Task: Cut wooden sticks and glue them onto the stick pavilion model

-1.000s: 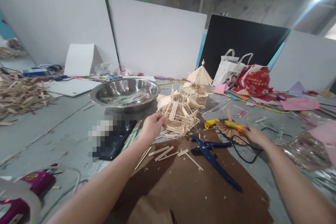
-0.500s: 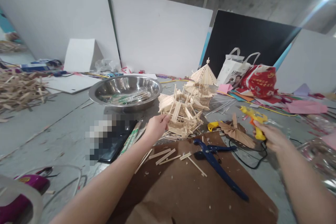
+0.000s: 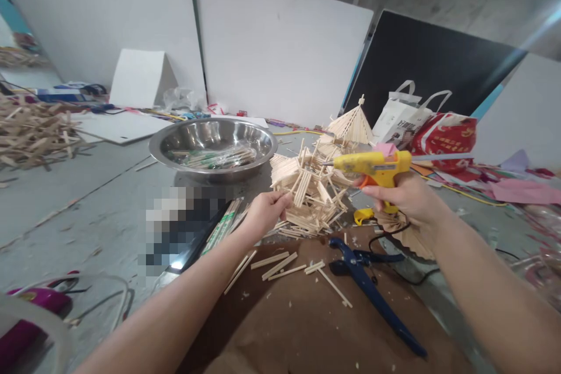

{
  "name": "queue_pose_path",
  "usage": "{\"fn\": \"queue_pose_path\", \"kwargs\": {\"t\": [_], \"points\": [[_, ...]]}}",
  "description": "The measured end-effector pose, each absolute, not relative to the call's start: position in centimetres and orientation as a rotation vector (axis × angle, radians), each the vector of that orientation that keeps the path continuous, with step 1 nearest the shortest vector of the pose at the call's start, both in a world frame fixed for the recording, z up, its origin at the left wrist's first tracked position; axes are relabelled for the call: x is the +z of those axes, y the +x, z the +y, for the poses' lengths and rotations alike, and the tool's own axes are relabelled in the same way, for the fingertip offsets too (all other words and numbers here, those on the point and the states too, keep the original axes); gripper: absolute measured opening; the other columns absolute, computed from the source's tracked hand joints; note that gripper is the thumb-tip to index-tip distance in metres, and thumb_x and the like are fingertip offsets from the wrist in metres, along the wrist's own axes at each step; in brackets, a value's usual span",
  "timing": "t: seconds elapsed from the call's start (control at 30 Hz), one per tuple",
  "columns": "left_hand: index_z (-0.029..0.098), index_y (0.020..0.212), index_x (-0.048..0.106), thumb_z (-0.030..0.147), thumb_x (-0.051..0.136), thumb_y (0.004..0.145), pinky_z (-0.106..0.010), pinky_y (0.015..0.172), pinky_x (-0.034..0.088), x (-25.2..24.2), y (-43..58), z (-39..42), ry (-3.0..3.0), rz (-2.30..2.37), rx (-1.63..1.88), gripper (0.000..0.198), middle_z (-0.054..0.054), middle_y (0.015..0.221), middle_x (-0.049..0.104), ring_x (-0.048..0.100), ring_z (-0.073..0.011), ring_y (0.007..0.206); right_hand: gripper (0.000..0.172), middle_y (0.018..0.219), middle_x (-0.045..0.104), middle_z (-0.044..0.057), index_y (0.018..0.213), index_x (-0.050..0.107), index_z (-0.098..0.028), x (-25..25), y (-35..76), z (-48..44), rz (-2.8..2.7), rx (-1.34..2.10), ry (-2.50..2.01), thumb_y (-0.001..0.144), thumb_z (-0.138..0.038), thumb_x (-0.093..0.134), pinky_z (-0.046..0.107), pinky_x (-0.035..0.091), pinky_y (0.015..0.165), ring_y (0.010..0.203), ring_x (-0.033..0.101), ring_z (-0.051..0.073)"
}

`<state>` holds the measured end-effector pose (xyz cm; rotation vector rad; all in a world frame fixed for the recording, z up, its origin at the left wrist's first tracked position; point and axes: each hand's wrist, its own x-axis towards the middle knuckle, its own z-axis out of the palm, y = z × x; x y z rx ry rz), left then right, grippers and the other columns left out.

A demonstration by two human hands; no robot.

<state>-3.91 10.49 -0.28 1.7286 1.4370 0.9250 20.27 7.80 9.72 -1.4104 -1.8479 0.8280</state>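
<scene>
My right hand point(image 3: 414, 197) is wrapped round the handle of a yellow hot glue gun point(image 3: 372, 165), with a glue stick point(image 3: 442, 156) poking from its back. The gun's nozzle points left, in front of the upper part of a small building model point(image 3: 309, 193) made of wooden sticks. At the model's left side, my left hand point(image 3: 266, 211) is closed in a pinch; whatever its fingertips hold is hidden among the sticks. A pointed stick roof point(image 3: 353, 123) rises behind. Blue-handled cutters point(image 3: 377, 298) and several loose cut sticks point(image 3: 276, 263) lie on a brown board point(image 3: 289, 321).
A steel basin point(image 3: 162, 158) with packaged sticks stands left of the model. Nearer lie a black tablet-like object point(image 3: 205, 239) and stick packs point(image 3: 221, 228). A wood pile point(image 3: 35, 134) is far left; bags point(image 3: 445, 137) stand back right. The gun's black cord point(image 3: 412, 280) trails across the right.
My right hand has brought the glue gun up and left, from the right side to the model. My left hand stays pinched at the model's left side. The view has shifted slightly.
</scene>
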Motion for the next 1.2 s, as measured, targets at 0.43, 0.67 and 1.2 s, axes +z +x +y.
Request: {"fn": "queue_pose_path", "kwargs": {"t": [0.43, 0.67, 1.2], "points": [[0.016, 0.060, 0.047, 0.039, 0.034, 0.076, -0.019, 0.041, 0.027, -0.2, -3.5, 9.8, 1.685, 1.290, 0.960, 0.031, 0.004, 0.049, 0.053, 0.035, -0.0047, 0.035, 0.037, 0.040, 0.046, -0.003, 0.066, 0.055, -0.020, 8.5, 18.0, 10.0, -2.154, 0.168, -1.623, 0.073, -0.052, 0.037, 0.026, 0.037, 0.050, 0.047, 0.050, 0.015], [0.016, 0.056, 0.045, 0.044, 0.033, 0.076, -0.018, 0.042, 0.028, 0.2, -3.5, 9.8, 1.678, 1.342, 0.997, 0.037, 0.004, 0.044, 0.049, 0.036, -0.0051, 0.037, 0.034, 0.074, 0.062, 0.005, 0.081, 0.058, -0.020, 8.3, 17.5, 10.2, -2.198, 0.073, -1.509, 0.074, -0.047, 0.039, 0.028, 0.041, 0.063, 0.074, 0.057, 0.020], [0.016, 0.050, 0.042, 0.044, 0.031, 0.076, -0.018, 0.042, 0.028, 0.2, -3.5, 9.7, 1.700, 1.290, 0.991, 0.040, 0.004, 0.042, 0.045, 0.035, -0.0052, 0.037, 0.034, 0.083, 0.063, 0.005, 0.087, 0.057, -0.019, 7.4, 17.6, 10.7, -2.243, -0.008, -1.495, 0.074, -0.046, 0.040, 0.029, 0.041, 0.067, 0.079, 0.056, 0.020]]}}
